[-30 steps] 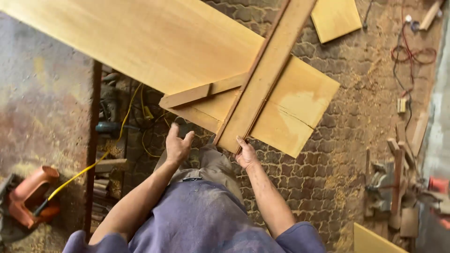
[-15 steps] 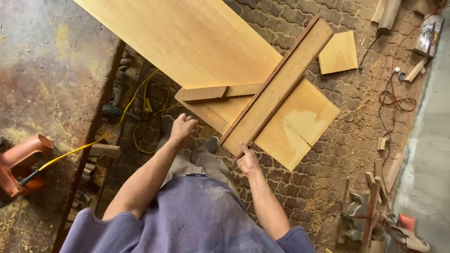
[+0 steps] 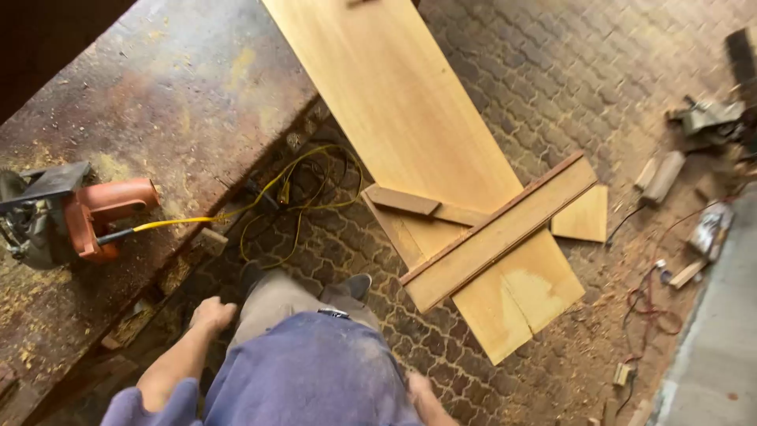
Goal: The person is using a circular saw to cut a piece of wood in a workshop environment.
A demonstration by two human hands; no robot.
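Note:
My left hand [image 3: 211, 315] hangs by my hip with its fingers curled, holding nothing, near the edge of the stained workbench [image 3: 158, 102]. Only a sliver of my right hand [image 3: 418, 389] shows beside my blue shirt, so its fingers are hidden. Both hands are well apart from the wood. On the paved floor ahead lies a long pale board [image 3: 410, 118]. A narrower plank [image 3: 505, 233] rests diagonally across its near end. A short wooden strip [image 3: 402, 201] lies on the board's left side.
An orange circular saw [image 3: 79, 213] sits on the workbench at left, its yellow cable [image 3: 292, 197] coiled on the floor. A small square offcut [image 3: 583, 214] lies by the plank. Wood scraps, tools and a red cord [image 3: 646, 308] litter the floor at right.
Both hands have left the plank's near end and drawn back to my sides. The view has risen and shifted, so the boards now lie farther off.

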